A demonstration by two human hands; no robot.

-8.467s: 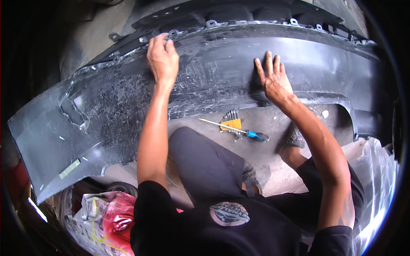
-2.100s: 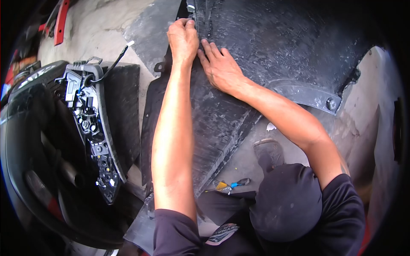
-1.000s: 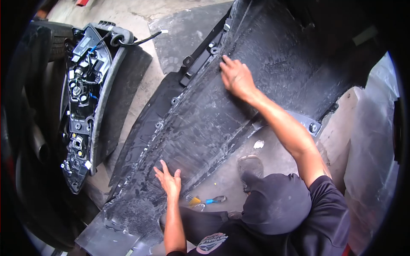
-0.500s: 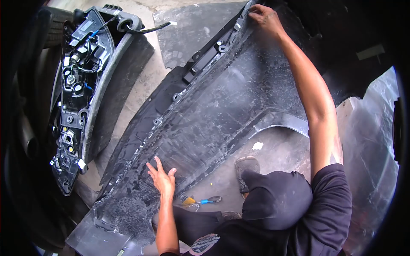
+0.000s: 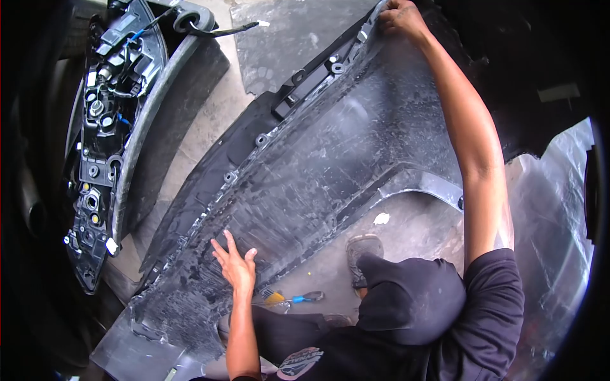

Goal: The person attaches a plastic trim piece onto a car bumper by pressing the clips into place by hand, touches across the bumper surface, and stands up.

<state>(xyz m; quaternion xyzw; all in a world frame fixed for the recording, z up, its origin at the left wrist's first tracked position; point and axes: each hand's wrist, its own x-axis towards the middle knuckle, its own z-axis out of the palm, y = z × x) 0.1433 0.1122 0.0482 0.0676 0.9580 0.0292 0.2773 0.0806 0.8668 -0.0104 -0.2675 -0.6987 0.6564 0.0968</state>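
A large dark plastic bumper cover (image 5: 305,165) lies with its scuffed inner side up, slanting from lower left to upper right. Along its upper-left edge runs a black bracket strip (image 5: 261,141) with several fixing eyelets. My left hand (image 5: 237,265) rests open on the lower part of the cover, fingers and thumb spread. At the top, my right hand (image 5: 404,20) has its fingers curled and closed on the cover's upper edge, beside the bracket strip. The fingertips there are partly hidden.
A headlight unit (image 5: 95,146) with exposed wiring stands on the left, a loose cable connector (image 5: 262,23) sticking out near its top. A blue-collared tool (image 5: 298,298) and a yellow-bristled brush (image 5: 274,297) lie near the left forearm. Clear plastic sheeting (image 5: 553,247) hangs at right.
The view has shifted slightly, moving the headlight unit left and up. My right hand has moved a little to the right and up along the edge, its fingers more curled. The left hand stays spread.
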